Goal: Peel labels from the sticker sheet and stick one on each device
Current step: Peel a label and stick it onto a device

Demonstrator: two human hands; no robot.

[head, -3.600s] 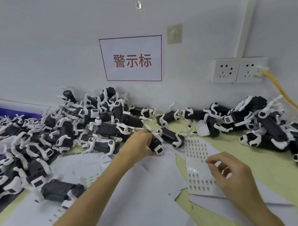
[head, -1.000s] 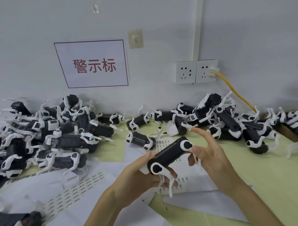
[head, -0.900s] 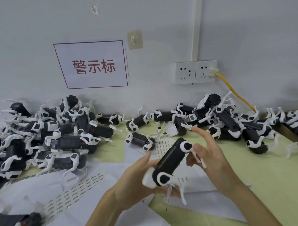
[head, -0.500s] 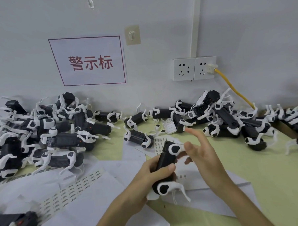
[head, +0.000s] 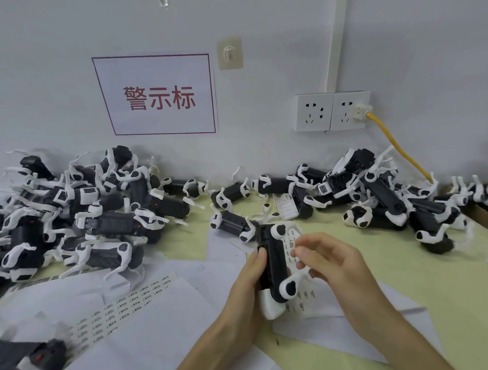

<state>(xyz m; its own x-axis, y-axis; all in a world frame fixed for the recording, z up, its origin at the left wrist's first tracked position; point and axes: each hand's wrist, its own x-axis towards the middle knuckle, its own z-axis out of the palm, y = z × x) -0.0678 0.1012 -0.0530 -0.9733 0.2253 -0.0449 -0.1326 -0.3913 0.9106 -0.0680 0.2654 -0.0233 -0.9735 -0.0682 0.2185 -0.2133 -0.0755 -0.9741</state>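
Between both hands, raised just above the pale green desk [head: 409, 275], is the black plastic device with white rounded leg joints [head: 277, 263], held roughly upright. The left hand [head: 246, 288] wraps its body from the left, thumb against its edge. The right hand [head: 335, 264] sits just right of it, fingers bent, tips touching its side; I cannot tell whether they pinch a label. Under the right hand lies the white sticker sheet of small printed labels [head: 305, 294]. The device looks light and rigid, and its thin white legs could snag, so the solid black trunk is the place to hold. The labels are probably flimsy and best lifted by a corner.
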